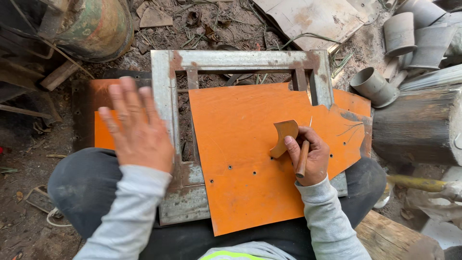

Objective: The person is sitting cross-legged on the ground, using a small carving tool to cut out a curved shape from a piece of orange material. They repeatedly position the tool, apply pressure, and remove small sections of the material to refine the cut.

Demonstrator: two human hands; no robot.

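A large orange metal sheet (245, 159) with small holes lies across a rusty grey metal frame (166, 91) on my lap. My right hand (313, 159) rests on the sheet, gripping a small curved orange cut-out piece (284, 137) between thumb and fingers together with a brown stick-like tool (303, 159). My left hand (137, 127) hovers open, fingers spread and blurred, above the frame's left side and a second orange sheet (103, 130). It holds nothing.
Grey pipe sections (373, 86) lie at the upper right beside a thick log (416, 125). A hammer's yellow handle (416, 183) sticks out at the right. A rusty green drum (91, 26) stands at the upper left. Dirt and scraps cover the ground.
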